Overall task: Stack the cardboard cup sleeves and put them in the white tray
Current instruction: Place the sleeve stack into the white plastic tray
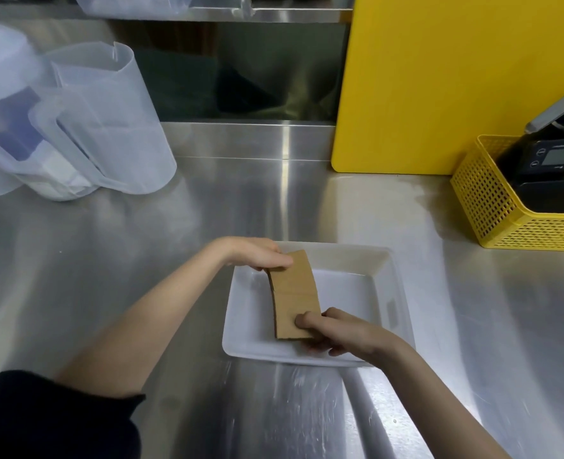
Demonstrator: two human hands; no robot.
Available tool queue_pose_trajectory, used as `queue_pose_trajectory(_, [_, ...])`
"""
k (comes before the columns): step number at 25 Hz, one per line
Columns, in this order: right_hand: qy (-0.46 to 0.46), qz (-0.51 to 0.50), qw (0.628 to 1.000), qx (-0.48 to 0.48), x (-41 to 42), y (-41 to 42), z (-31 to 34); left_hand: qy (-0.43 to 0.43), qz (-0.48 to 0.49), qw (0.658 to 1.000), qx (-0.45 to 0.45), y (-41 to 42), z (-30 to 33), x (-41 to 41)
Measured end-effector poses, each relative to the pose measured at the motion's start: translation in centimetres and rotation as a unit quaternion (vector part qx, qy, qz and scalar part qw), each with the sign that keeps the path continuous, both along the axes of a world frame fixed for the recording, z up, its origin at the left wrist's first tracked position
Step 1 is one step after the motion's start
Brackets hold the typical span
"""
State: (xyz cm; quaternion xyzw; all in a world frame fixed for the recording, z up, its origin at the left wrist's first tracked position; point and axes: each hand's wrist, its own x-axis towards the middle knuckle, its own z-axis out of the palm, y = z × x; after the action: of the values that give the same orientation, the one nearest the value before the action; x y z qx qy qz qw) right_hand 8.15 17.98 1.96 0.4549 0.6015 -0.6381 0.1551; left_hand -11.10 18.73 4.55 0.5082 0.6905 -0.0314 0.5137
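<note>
A flat stack of brown cardboard cup sleeves (294,294) is held over the left part of the white tray (388,276), which rests on the steel counter. My left hand (257,253) grips the stack's far end from the left, thumb on top. My right hand (332,329) pinches the near end, thumb on top and fingers underneath. I cannot tell whether the stack touches the tray floor. The dark edges of several sleeves show along the stack's left side.
A yellow mesh basket (492,207) holding a black digital scale (552,160) stands at the right. A yellow board (439,77) leans at the back. Translucent plastic pitchers (102,127) crowd the back left. A black sleeve covers my left upper arm.
</note>
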Motion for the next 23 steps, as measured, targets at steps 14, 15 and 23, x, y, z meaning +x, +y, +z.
queue_pose_trajectory(14, [-0.034, 0.060, 0.997, -0.043, -3.1, -0.1, -2.7, 0.030, -0.002, 0.999, -0.029, 0.7, -3.2, 0.0])
queue_pose_trajectory(15, [-0.035, 0.058, 0.997, -0.043, -3.1, -0.1, -2.8, 0.031, -0.005, 0.999, -0.033, 0.8, -3.3, -0.1])
queue_pose_trajectory(23, [-0.073, 0.080, 0.993, -0.037, -3.0, 0.2, -2.6, 0.043, -0.025, 0.998, -0.040, 0.9, -3.5, 0.0])
